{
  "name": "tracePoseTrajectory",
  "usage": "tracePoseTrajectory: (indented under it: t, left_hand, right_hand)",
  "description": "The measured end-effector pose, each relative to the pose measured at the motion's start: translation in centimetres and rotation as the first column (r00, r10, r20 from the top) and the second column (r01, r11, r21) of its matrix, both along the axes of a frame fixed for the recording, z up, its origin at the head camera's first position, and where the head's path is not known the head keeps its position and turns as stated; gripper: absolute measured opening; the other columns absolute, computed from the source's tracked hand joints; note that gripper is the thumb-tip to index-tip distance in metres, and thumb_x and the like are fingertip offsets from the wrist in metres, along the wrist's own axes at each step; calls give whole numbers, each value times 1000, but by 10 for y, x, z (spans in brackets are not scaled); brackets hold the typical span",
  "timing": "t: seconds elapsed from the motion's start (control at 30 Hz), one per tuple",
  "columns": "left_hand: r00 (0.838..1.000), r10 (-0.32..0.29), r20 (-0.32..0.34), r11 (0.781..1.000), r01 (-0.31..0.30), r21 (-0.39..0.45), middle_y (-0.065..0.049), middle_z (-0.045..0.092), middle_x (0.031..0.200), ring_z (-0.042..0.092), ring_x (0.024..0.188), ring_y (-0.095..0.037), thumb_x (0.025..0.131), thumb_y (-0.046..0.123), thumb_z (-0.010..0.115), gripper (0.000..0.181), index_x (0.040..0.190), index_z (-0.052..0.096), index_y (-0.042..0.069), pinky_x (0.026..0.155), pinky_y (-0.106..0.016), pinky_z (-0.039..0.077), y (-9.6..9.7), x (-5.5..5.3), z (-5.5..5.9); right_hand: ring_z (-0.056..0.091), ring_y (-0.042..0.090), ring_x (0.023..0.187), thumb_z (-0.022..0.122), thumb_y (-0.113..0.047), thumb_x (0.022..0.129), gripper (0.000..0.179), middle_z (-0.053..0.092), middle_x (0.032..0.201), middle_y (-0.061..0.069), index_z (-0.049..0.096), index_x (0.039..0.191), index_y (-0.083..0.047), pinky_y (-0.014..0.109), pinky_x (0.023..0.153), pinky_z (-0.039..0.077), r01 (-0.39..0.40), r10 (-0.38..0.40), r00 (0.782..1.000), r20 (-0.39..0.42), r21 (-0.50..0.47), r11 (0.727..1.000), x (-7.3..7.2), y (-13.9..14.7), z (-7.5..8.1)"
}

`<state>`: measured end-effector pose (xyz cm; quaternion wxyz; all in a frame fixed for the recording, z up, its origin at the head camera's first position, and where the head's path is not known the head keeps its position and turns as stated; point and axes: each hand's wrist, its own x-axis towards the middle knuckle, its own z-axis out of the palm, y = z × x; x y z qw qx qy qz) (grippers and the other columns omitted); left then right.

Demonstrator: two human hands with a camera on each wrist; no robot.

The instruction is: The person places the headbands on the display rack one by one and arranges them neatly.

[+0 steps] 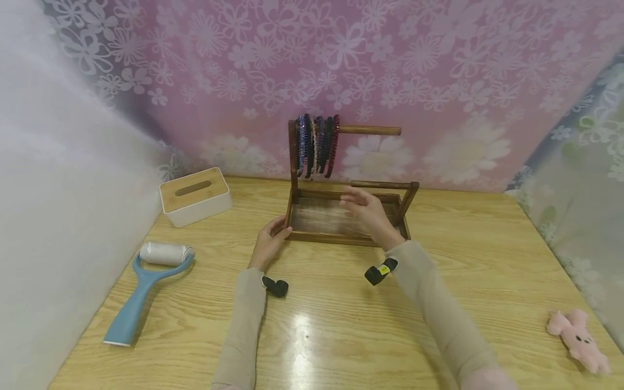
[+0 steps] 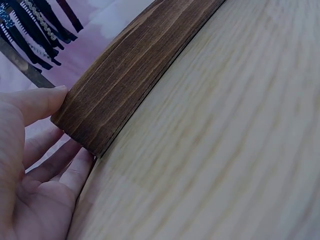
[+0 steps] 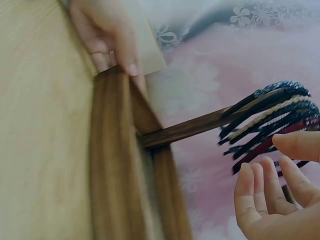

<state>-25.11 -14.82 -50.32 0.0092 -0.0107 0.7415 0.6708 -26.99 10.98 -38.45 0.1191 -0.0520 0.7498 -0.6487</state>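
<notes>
A dark wooden headband stand (image 1: 336, 238) stands on the table, with a shallow tray base and two bars at different heights. Several headbands (image 1: 319, 146), some glittery blue, one braided beige and one dark red, hang from the upper bar near its post. My left hand (image 1: 268, 244) holds the tray's front left corner, its thumb (image 2: 47, 102) at the upper edge and its fingers against the end. Over the tray hovers my right hand (image 1: 368, 214), fingers loosely bent and nothing in them. In the right wrist view, the right hand (image 3: 280, 195) overlaps the hanging headbands.
A white tissue box (image 1: 197, 208) with a wooden lid sits at the back left. Nearer on the left lies a blue-handled lint roller (image 1: 141, 292). A pink plush toy (image 1: 580, 341) is at the right edge. Floral cloth (image 1: 341, 54) hangs behind the table.
</notes>
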Motion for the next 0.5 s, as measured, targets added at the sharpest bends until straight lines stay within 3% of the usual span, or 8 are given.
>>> tracePoseTrajectory:
  t: [0.2, 0.37, 0.5]
  left_hand:
    - [1000, 2, -9, 1000, -2, -1, -13, 47, 148, 44, 138, -29, 97, 21, 62, 50, 143, 48, 7, 117, -42, 41, -1, -1, 0]
    - [998, 28, -58, 999, -29, -16, -16, 49, 146, 47, 136, -31, 99, 17, 59, 45, 141, 50, 4, 117, -41, 41, -4, 1, -1]
    - [995, 54, -79, 998, -57, -33, -18, 50, 144, 47, 135, -32, 101, 16, 53, 41, 140, 50, 1, 117, -43, 40, -8, 4, -2]
  right_hand:
    - [43, 39, 135, 54, -13, 100, 50, 44, 146, 23, 40, 148, -10, 50, 114, 42, -6, 6, 999, 33, -13, 1000, 14, 16, -25]
    - [50, 35, 130, 52, -11, 100, 49, 45, 145, 25, 41, 147, -5, 29, 102, 55, 22, -23, 999, 30, 41, 999, 24, 31, -43]
    - [61, 16, 115, 53, -10, 100, 48, 47, 142, 27, 42, 145, 1, 16, 89, 57, 55, -55, 998, 0, 67, 996, 33, 48, -52]
